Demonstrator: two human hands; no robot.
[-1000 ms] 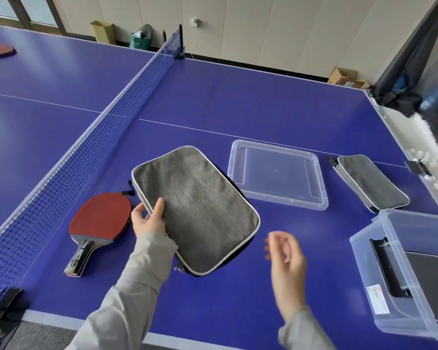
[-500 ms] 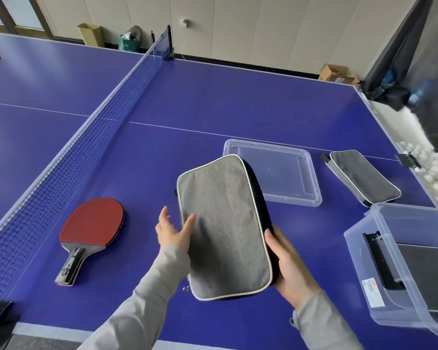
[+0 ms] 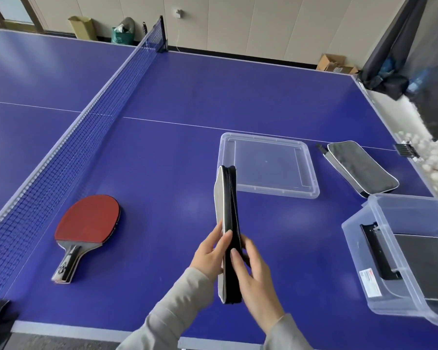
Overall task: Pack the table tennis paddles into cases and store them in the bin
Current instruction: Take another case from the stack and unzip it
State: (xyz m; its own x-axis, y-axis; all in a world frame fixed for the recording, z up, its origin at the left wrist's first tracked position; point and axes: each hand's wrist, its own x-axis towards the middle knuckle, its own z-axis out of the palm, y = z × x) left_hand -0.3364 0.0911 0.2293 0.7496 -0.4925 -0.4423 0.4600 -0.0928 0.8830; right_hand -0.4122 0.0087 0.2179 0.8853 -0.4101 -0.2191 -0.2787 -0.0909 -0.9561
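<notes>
A grey paddle case (image 3: 228, 210) with a black zipper edge stands on its side, edge toward me, above the blue table (image 3: 238, 97). My left hand (image 3: 210, 253) holds its left face, and my right hand (image 3: 254, 276) grips its right face and zipper edge. A red paddle (image 3: 86, 223) with a black handle lies flat on the table to the left. A second grey case (image 3: 362, 169) lies flat at the right. The clear bin (image 3: 359, 251) at the right edge holds a dark case.
The bin's clear lid (image 3: 268, 165) lies on the table behind the held case. The net (image 3: 68, 137) runs along the left. White balls (image 3: 430, 160) fill a container beyond the table's right edge. Cardboard boxes stand by the far wall.
The case went from lying flat in my left hand to standing on edge. It moved right toward the middle, and my right hand came in and took hold of it.
</notes>
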